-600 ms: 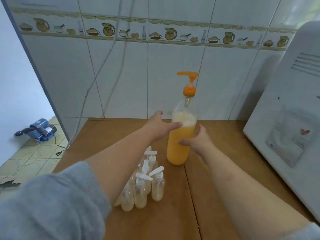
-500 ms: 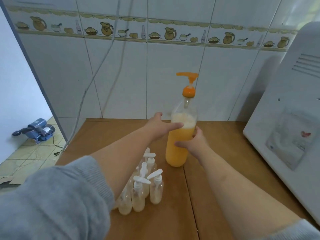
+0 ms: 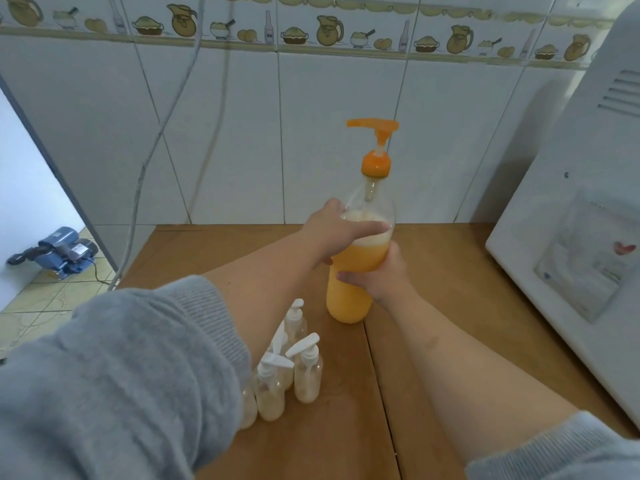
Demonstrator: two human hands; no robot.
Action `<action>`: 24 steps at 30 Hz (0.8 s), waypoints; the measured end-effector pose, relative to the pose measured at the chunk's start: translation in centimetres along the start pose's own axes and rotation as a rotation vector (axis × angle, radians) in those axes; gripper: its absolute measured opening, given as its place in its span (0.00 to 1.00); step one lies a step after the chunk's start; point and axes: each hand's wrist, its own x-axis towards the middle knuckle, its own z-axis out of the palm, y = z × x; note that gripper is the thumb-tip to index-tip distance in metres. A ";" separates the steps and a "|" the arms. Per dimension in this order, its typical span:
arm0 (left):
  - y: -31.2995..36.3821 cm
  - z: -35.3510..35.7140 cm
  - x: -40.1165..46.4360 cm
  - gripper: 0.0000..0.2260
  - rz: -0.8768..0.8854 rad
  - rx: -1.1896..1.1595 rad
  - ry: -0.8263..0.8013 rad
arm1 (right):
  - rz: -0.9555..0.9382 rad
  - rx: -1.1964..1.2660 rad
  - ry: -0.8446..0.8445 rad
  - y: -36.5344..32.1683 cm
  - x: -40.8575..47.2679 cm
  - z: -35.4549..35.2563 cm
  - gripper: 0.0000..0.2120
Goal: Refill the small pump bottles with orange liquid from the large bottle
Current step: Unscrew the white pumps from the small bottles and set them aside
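Observation:
The large bottle (image 3: 349,299) stands on the wooden table (image 3: 450,258), clear plastic with orange liquid, foam on top and an orange pump head (image 3: 375,140). My left hand (image 3: 337,230) grips its upper part from the left, fingers wrapped across the front. Lower down, my right hand (image 3: 377,275) holds the bottle's middle from the right. Several small pump bottles (image 3: 306,372) with white pumps stand clustered in front of it, below my left forearm, which hides some of them. They hold a little pale liquid.
A big white appliance (image 3: 571,220) fills the table's right side. The tiled wall (image 3: 311,133) stands right behind the bottle, with a grey cable (image 3: 152,150) hanging down at the left. A blue pump (image 3: 59,251) lies on the floor beyond the table's left edge.
My right hand closed in and took hold of the large bottle's middle. My left hand kept its grip on the upper part. The camera moved closer.

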 end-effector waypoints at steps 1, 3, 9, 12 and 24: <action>-0.1 0.0 -0.2 0.37 0.001 -0.011 -0.006 | -0.003 0.005 -0.008 0.1 -0.1 -0.2 0.47; -0.2 0.0 -0.8 0.36 -0.006 -0.037 -0.022 | -0.006 0.004 -0.018 0.1 -0.7 -0.5 0.48; 0.0 0.7 -3.4 0.35 -0.009 -0.044 -0.081 | 0.000 -0.034 -0.003 1.0 -4.1 -1.8 0.49; 0.0 1.4 -4.9 0.34 -0.010 -0.057 -0.121 | 0.004 -0.061 -0.004 1.3 -6.2 -2.8 0.49; 0.3 1.8 -9.8 0.37 -0.044 -0.153 -0.167 | 0.091 -0.131 0.018 1.9 -11.3 -3.9 0.47</action>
